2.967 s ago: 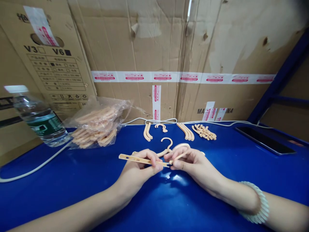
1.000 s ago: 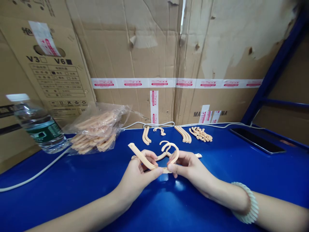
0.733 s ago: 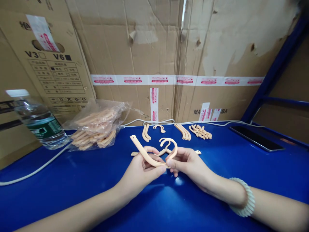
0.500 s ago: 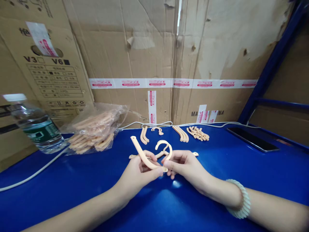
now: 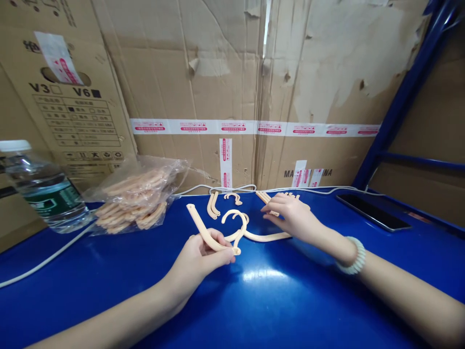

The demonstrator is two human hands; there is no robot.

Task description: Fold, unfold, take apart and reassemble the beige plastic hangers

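The right hand (image 5: 292,215) has just left the hook (image 5: 241,214) and now sits over the curved strips (image 5: 262,196) near the worktop's back edge, fingers bent; whether they pinch a strip cannot be told. The left hand (image 5: 198,257) alone grips the hanger arm (image 5: 205,235), raised above the middle of the worktop (image 5: 290,300), the hook standing at its near end, so the two parts seem joined and need only one hand's support. Just behind lies another hanger (image 5: 267,238), partly hidden. Along the worktop's back edge are two curved pieces (image 5: 212,206) and small hooks (image 5: 236,198); a plastic bag (image 5: 141,189) of parts and a bottle (image 5: 51,198) stand toward the back left corner, a phone (image 5: 374,211) toward the back right. Taped cardboard (image 5: 218,87) walls the space behind.
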